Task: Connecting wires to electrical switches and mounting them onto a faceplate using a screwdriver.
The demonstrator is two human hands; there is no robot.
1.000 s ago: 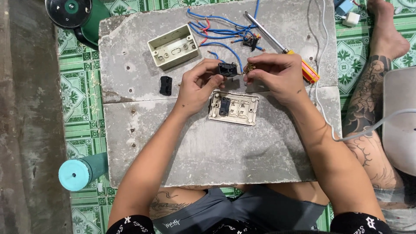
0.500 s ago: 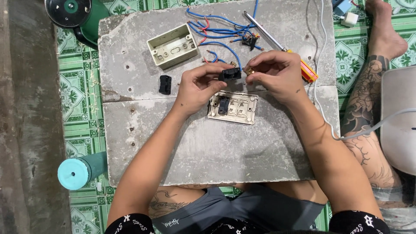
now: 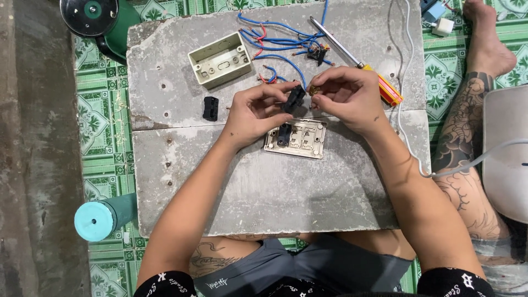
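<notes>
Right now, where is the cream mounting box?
In the head view the cream mounting box lies on the grey slab, far left of the blue wires, beyond the left hand.

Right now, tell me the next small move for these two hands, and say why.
Probably bring the small brass piece in the right hand to the black switch module pinched by the left hand: the two parts sit almost touching, above the cream faceplate that already carries one black module.

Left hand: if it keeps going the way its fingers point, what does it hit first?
Probably the right hand. The left hand holds a small black switch part, fingers aimed rightward at the right fingertips just beyond it. Depth is hard to judge from above.
</notes>
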